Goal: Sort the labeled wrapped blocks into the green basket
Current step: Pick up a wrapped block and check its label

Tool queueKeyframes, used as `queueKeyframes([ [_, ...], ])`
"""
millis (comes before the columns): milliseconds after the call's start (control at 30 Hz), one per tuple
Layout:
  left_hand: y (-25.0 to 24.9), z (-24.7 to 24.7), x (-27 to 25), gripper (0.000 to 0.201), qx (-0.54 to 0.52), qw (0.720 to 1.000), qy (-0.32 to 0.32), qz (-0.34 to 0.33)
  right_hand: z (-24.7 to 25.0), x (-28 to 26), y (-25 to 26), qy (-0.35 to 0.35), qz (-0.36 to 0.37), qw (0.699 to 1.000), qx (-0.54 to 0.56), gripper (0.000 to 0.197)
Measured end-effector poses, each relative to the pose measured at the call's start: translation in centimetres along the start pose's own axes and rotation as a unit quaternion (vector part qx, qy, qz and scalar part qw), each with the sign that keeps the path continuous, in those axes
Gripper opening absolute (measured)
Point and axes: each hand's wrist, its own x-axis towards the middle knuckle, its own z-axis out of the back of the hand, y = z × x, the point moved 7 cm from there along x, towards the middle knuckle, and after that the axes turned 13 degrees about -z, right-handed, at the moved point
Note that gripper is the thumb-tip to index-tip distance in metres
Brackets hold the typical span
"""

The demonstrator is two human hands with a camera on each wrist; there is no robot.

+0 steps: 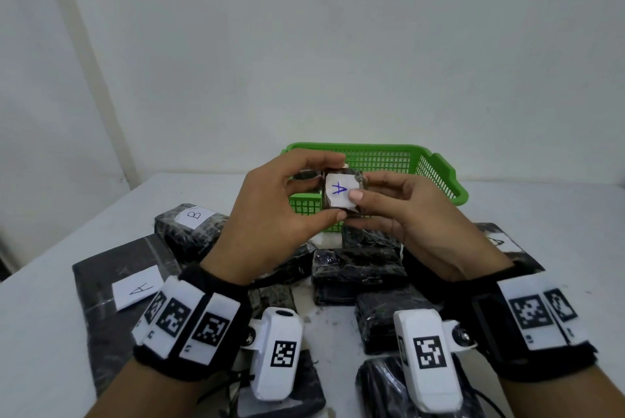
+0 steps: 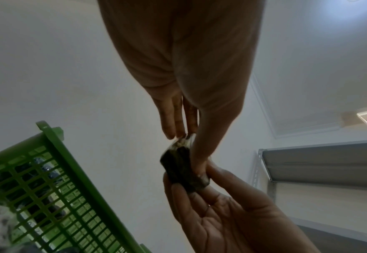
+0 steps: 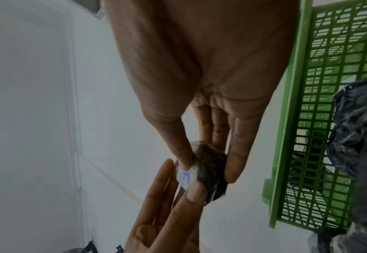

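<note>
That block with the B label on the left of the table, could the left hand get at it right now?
Probably not at once. Nothing lies over the B block, but the left hand is busy: with the right hand it holds the small A block up before the green basket.

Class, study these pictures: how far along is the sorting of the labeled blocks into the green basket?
Done: dark wrapped shapes show through the green basket mesh in the wrist views. In hand: both the left hand and right hand pinch a small block labeled A before the basket. Left: many wrapped blocks on the table, including the B block.
</note>
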Motion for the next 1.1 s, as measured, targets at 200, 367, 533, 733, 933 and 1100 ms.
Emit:
queueKeyframes([
  [200, 0.8, 0.0, -0.2, 0.042, -0.007, 0.999, -0.008, 0.048, 0.5, -0.2, 0.8, -0.013, 0.038, 0.998, -0.043, 0.063],
  [367, 0.1, 0.0, 0.0, 0.035, -0.003, 1.000, -0.019, 0.017, -0.3, -0.2, 0.4, 0.009, -0.001, 1.000, 0.005, 0.060],
  [533, -0.4, -0.2, 0.0, 0.035, 0.010, 1.000, -0.010, -0.009, -0.5, -0.3, 0.5, 0.007, 0.008, 1.000, 0.029, 0.049],
  [733, -0.2, 0.4, 0.1, 0.033, -0.001, 1.000, -0.030, -0.010, 0.2, -0.1, 0.6, 0.004, 0.003, 0.999, 0.050, 0.053],
  [933, -0.6, -0.5, 0.0, 0.037, 0.015, 0.999, 0.025, -0.036, 0.0, -0.1, 0.3, -0.007, 0.017, 1.000, 0.010, 0.057],
  [1100, -0.2, -0.2, -0.1, 0.033, 0.002, 1.000, -0.014, -0.012, 0.1, 0.0, 0.3, -0.005, 0.013, 1.000, 0.006, 0.059],
])
